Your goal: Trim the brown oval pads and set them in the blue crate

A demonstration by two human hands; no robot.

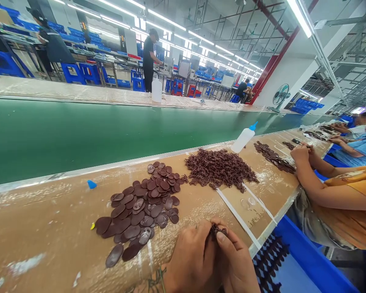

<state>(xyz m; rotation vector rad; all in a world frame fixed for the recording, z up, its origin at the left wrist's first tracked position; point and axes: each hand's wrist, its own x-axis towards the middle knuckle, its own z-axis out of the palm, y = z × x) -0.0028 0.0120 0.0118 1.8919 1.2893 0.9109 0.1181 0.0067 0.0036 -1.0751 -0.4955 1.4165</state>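
Observation:
Just above the table's near edge, my left hand [190, 254] and my right hand [236, 254] meet with fingertips pinched together. Between them is a small dark brown piece [215, 231], mostly covered by the fingers, so its full shape is hidden. Left of my hands lies a spread heap of flat, oval dark brown discs [137, 217], some of them shiny. Beyond my hands sits a pile of small, curly dark brown pieces [218, 167].
A white squeeze bottle [243, 140] with a blue tip stands tilted behind the curly pile. A blue cap [92, 184] lies at left. A green conveyor belt [79, 138] runs behind the table. Beside me, a co-worker in an orange shirt [347, 211] sits near a blue bin [311, 254].

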